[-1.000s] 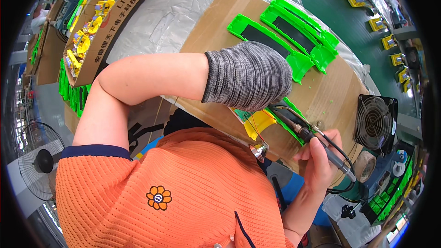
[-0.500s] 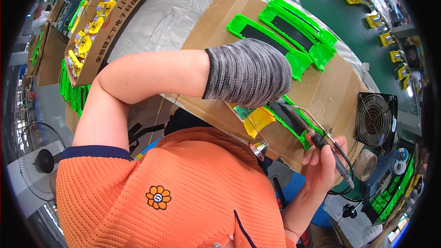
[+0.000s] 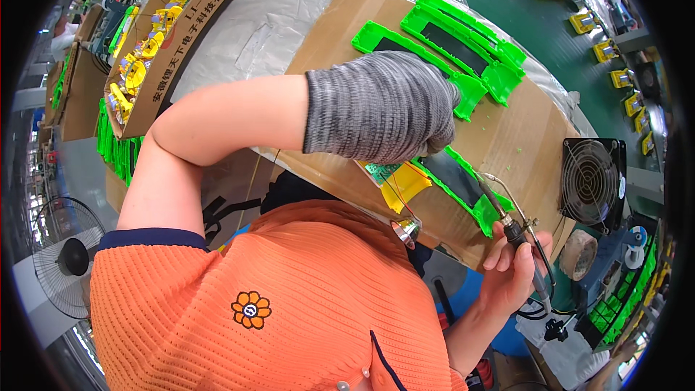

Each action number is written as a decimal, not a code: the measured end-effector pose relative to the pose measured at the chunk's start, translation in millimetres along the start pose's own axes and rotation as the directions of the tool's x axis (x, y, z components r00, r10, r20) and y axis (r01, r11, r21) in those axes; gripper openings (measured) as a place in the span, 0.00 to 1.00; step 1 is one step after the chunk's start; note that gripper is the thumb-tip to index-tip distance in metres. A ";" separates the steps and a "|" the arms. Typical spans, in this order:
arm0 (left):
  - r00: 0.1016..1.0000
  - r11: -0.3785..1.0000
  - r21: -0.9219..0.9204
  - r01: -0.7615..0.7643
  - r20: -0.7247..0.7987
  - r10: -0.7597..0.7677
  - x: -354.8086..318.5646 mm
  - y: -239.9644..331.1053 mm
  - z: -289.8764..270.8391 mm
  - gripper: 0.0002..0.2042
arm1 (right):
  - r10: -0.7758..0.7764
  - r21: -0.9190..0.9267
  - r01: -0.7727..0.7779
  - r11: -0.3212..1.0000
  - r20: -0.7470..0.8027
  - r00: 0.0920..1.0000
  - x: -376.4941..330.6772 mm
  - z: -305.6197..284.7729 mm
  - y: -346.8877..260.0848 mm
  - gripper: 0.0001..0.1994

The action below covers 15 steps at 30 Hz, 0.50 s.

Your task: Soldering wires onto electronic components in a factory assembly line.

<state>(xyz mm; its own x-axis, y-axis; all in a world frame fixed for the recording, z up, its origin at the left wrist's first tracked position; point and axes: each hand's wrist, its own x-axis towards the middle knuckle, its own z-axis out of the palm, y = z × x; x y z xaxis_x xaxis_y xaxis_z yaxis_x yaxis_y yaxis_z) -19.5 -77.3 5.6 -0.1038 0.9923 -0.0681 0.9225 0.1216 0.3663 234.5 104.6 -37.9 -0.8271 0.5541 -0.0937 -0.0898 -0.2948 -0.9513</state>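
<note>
Head view: right hand (image 3: 515,271) closed around iron (image 3: 507,219), tip on green frame (image 3: 463,185) lying on cardboard-covered worktop (image 3: 514,130). Left hand (image 3: 380,105), gloved, pressing on frame's near end; grip probably closed, hard to tell. Risk: tip slipping, scorching plastic or glove.
</note>
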 end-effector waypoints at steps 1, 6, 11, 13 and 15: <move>0.998 1.000 -0.010 -0.002 -0.056 0.001 -3.0 1.6 -2.1 0.03 | 0.011 -0.007 -0.011 1.000 -0.001 1.000 -0.6 0.5 0.2 0.08; 0.991 0.995 0.071 -0.067 -0.113 0.074 -18.7 13.4 2.2 0.06 | -0.046 0.034 0.050 0.998 -0.123 0.991 -3.6 7.7 6.3 0.12; 0.976 0.999 0.026 -0.020 -0.217 0.025 -25.2 20.9 16.4 0.06 | 0.000 0.183 0.026 0.983 -0.141 0.990 -5.1 23.0 13.5 0.08; 0.957 0.999 -0.004 -0.036 -0.289 0.033 -23.5 27.6 22.5 0.06 | 0.003 0.316 0.032 0.948 -0.111 0.994 -6.0 32.2 19.4 0.07; 0.971 0.995 -0.072 -0.071 -0.235 0.052 -18.2 36.3 29.6 0.07 | 0.016 0.347 0.036 0.937 -0.148 0.989 -7.1 38.2 24.6 0.07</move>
<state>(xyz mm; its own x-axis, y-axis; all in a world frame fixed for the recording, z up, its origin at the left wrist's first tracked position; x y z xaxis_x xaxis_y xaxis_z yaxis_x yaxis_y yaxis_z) 26.9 -91.7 -7.3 -0.1398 0.9754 0.1706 0.8982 0.0524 0.4364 217.0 63.7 -49.4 -0.7373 0.6583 -0.1516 -0.3070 -0.5264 -0.7929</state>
